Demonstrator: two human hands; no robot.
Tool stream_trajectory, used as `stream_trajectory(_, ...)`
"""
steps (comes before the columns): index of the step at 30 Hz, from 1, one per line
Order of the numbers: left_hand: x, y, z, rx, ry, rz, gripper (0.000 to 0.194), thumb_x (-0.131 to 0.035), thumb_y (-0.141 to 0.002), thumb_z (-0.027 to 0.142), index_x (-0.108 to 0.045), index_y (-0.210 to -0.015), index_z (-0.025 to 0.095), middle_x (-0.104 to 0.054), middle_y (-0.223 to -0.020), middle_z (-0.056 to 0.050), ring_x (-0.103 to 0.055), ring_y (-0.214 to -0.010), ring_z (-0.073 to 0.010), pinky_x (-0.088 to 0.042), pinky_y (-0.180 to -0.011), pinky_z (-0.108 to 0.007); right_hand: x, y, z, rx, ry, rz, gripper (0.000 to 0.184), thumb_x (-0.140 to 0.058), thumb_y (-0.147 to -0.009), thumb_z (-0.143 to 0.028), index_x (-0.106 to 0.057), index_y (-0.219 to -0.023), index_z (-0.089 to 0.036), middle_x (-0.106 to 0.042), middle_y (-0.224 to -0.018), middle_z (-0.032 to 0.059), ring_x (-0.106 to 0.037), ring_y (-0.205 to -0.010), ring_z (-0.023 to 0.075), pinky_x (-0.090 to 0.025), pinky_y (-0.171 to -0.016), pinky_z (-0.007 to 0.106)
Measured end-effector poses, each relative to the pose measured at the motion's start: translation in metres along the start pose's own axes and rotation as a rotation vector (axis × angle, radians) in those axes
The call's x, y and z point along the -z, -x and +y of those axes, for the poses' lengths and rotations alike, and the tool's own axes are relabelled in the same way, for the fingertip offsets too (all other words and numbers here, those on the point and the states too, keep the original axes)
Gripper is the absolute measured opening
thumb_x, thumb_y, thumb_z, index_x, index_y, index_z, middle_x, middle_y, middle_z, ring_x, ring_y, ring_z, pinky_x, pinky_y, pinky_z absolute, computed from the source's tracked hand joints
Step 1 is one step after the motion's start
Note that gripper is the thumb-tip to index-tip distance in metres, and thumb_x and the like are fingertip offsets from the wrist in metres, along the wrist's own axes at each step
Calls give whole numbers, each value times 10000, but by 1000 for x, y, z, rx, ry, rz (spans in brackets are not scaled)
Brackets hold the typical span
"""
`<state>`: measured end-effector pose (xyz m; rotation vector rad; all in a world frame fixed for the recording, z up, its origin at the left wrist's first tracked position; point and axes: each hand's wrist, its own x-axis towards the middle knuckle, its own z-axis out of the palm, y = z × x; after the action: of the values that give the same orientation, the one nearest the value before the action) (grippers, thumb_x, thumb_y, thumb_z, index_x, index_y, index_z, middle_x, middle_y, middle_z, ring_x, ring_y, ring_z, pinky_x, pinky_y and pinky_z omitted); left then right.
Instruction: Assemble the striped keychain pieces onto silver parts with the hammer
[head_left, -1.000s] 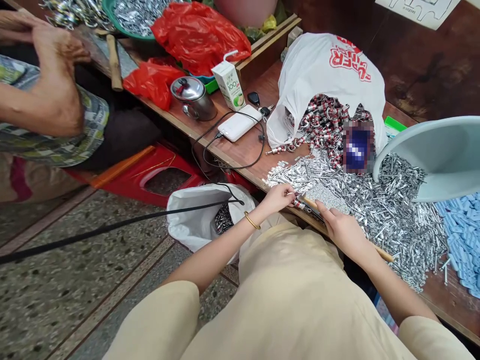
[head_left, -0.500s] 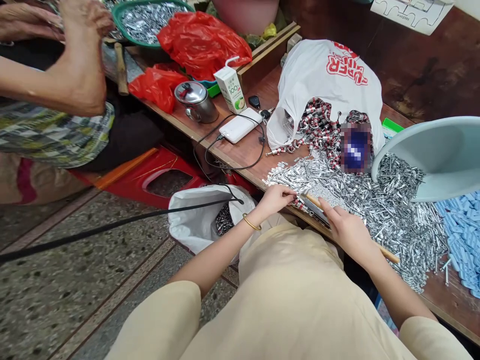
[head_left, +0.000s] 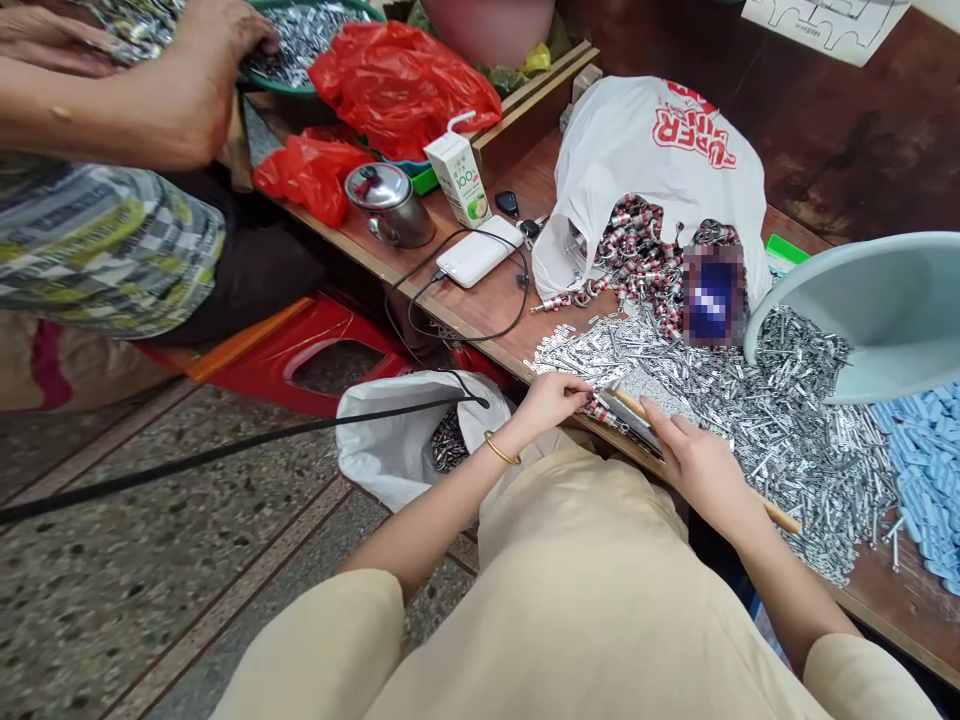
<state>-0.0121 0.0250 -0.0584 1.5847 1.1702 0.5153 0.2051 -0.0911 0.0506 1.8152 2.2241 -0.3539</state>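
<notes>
My left hand is at the near edge of the wooden table, its fingers pinched on a small red-and-silver metal part. My right hand lies just to the right, fingers curled over a long wooden stick that runs along the table edge. A broad heap of small silver metal pieces spreads beyond both hands. Behind it a white plastic bag spills red-and-silver parts.
A pale blue basin tilts over the heap, blue pieces at far right. A power bank, cable, keys, drink carton, metal pot and red bags sit left. Another person's arm reaches a green basin. A white bag stands on the floor.
My hands have barely moved. The other person's hand at upper left has swung right and up to the green basin. The view shifted slightly.
</notes>
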Motion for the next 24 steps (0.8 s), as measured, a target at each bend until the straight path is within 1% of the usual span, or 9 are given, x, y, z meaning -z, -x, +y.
stream_trajectory(4, 4, 9, 4, -35, 48, 18, 201, -645, -791, 176, -817, -893, 157, -788, -811, -47, -710, -719, -175, -538, -673, -253, -15, 3, 8, 13, -82, 86, 529, -357, -1049, -259, -408, -1574, -295, -670, -912, 51, -611, -667, 166, -382, -598, 263)
stream_trajectory(8, 8, 33, 15, -322, 125, 172, 196, -633, -885, 203, -820, -945, 208, -777, -902, -57, -706, -820, -167, -563, -760, -280, -50, 5, 32, -145, -92, 387, 500, -367, -1033, -217, -529, -1500, -290, -692, -1057, 95, -634, -849, 190, -436, -681, 263)
stream_trajectory(10, 7, 44, 21, -452, 186, 238, 199, -621, -934, 236, -820, -943, 231, -774, -946, -63, -713, -877, -172, -579, -810, -305, -68, 4, 43, -204, -64, 468, 495, -375, -1014, -175, -596, -1439, -301, -689, -1136, 111, -625, -939, 213, -466, -752, 287)
stream_trajectory(12, 3, 50, 26, -525, 228, 281, 197, -626, -952, 248, -818, -911, 238, -772, -965, -67, -724, -911, -179, -592, -841, -328, -79, 2, 48, -232, -66, 498, 488, -382, -1001, -148, -646, -1379, -310, -680, -1181, 117, -607, -1006, 234, -484, -820, 325)
stream_trajectory(15, -6, 51, 29, -573, 258, 327, 182, -641, -954, 240, -811, -888, 237, -768, -961, -65, -737, -929, -189, -607, -854, -347, -74, 2, 40, -256, -126, 620, 413, -438, -996, -184, -679, -1320, -268, -615, -1302, 151, -533, -1192, 300, -469, -964, 437)
stream_trajectory(18, -16, 47, 33, -607, 253, 370, 169, -645, -950, 201, -801, -894, 234, -767, -962, -53, -738, -915, -179, -612, -836, -331, -55, 3, 16, -92, -306, 684, 417, -523, -980, -276, -609, -1380, -192, -557, -1380, 192, -475, -1305, 332, -438, -1051, 497)
stream_trajectory(20, -25, 45, 37, -618, 222, 385, 176, -633, -953, 169, -793, -919, 235, -766, -964, -42, -730, -902, -165, -608, -826, -311, -45, 2, -1, 66, -465, 607, 431, -519, -991, -314, -574, -1391, -164, -630, -1289, 182, -562, -1214, 294, -481, -1017, 449)
stream_trajectory(21, -29, 45, 40, -615, 197, 388, 187, -618, -959, 158, -787, -947, 237, -764, -966, -37, -725, -904, -160, -605, -829, -306, -42, 0, -9, 94, -534, 572, 399, -486, -1008, -316, -588, -1362, -162, -674, -1214, 166, -606, -1140, 274, -501, -985, 423)
stream_trajectory(24, -39, 45, 46, -622, 96, 358, 227, -597, -970, 170, -743, -1127, 245, -741, -1072, -53, -707, -992, -176, -611, -855, -323, -39, -5, -20, -8, -740, 547, 354, -381, -1052, -322, -639, -1248, -180, -725, -1099, 126, -660, -1003, 232, -522, -911, 364)
